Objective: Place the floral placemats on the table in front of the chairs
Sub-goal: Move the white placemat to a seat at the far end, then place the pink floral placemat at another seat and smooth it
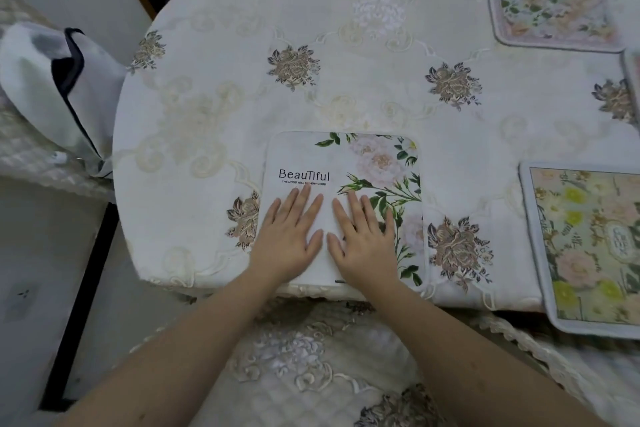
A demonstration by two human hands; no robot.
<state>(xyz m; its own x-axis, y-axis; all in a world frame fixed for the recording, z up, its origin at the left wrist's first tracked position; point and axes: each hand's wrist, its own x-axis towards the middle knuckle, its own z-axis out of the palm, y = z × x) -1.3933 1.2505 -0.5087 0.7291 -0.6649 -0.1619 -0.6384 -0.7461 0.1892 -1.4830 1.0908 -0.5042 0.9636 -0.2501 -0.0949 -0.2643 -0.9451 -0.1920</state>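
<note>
A white placemat (346,156) printed with pale roses, green leaves and the word "Beautiful" lies flat at the near edge of the table (242,97). My left hand (291,232) and my right hand (363,239) rest palm down on its near half, side by side, fingers spread and flat. A yellow-and-pink floral placemat (588,246) lies at the near right edge. A pastel floral placemat (554,3) lies at the far right. The sliver of another mat (633,73) shows at the right border.
The table wears a cream embroidered cloth with brown flower motifs. A quilted, embroidered chair seat (311,364) sits just below the white mat. A grey-white cloth bag (52,87) rests on a quilted chair at the left. Quilted chair backs show along the far edge.
</note>
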